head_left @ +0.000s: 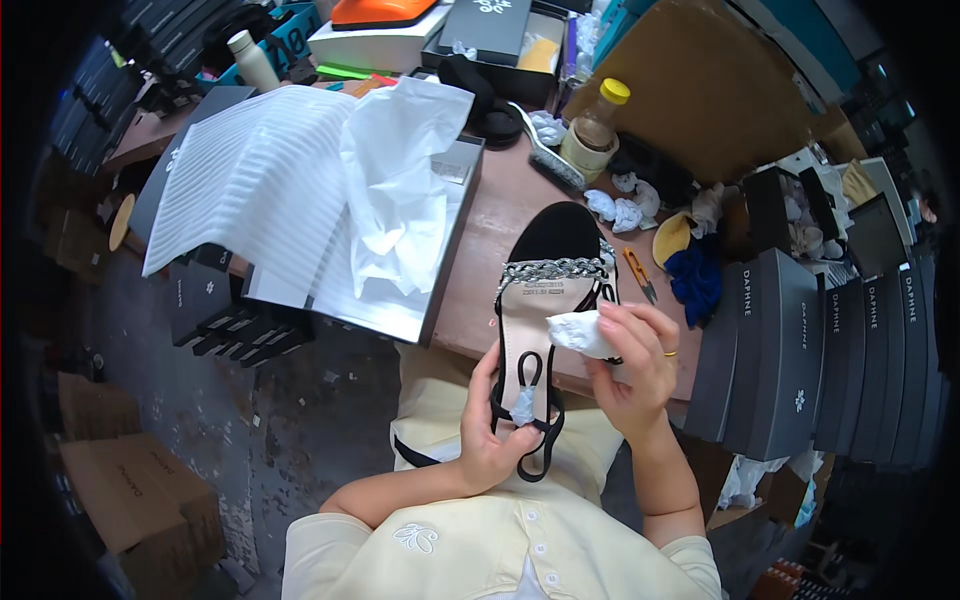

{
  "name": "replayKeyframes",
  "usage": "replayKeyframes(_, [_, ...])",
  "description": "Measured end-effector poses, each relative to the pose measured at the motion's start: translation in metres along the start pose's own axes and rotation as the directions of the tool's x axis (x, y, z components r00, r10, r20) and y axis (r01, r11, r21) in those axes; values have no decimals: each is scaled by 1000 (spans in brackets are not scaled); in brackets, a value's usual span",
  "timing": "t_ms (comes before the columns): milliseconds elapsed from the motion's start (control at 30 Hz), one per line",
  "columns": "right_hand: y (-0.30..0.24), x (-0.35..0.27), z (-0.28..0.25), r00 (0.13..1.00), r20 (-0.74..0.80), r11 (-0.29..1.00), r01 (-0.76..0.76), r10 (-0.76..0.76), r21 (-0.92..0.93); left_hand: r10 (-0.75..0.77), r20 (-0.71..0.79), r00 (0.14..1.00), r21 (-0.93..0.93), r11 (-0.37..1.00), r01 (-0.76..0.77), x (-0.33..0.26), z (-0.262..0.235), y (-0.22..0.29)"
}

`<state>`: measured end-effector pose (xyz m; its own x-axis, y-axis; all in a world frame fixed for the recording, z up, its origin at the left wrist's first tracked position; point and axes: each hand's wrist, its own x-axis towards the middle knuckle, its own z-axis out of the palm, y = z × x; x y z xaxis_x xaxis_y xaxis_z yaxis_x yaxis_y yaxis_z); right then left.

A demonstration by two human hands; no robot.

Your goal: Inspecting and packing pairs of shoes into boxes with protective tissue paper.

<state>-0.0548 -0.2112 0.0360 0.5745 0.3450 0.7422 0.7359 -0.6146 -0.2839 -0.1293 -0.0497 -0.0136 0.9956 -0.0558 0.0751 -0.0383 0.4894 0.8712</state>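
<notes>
Black sandal point(524, 325) in left hand point(490, 445) (insole point(543, 290) printed); grey boxes point(785, 350) white-lettered.

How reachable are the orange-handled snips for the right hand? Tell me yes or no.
Probably yes: the snips lie uncovered on the table just beyond the right hand, with nothing seen between. That hand pinches a white wad, though, so it would likely need freeing first.

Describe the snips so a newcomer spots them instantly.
Start at the brown table and find the sandal in the left hand. To its right, the snips lie just left of a blue cloth. Their orange colour sets them apart from that cloth.
</notes>
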Motion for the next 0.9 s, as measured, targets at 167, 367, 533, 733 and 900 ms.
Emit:
replayKeyframes(167, [-13, -9, -6, 983, -112, 989, -143, 147, 42, 37, -46, 998, -25, 999, -39, -14, 1, -1])
replayKeyframes(367, [-29, -23, 0, 881, -208, 879, -344, 424, 331, 78, -55, 995, 97, 993, -73, -31, -3, -18])
replayKeyframes(533, [-39, -30, 4, 876, -156, 827, -354, 457, 436, 40, -97, 995, -18, 999, -42, -43, -1, -4])
replayKeyframes(733, [-43, -29, -4, 860, -208, 840, -356, 465, 409, 71, -90, 993, -10, 997, -72, -48, -3, -2])
replayKeyframes(900, [-49, -30, -9, 853, -278, 873, -339, 443, 352, 74, -82, 994, -35, 996, -77, -50, -3, 1])
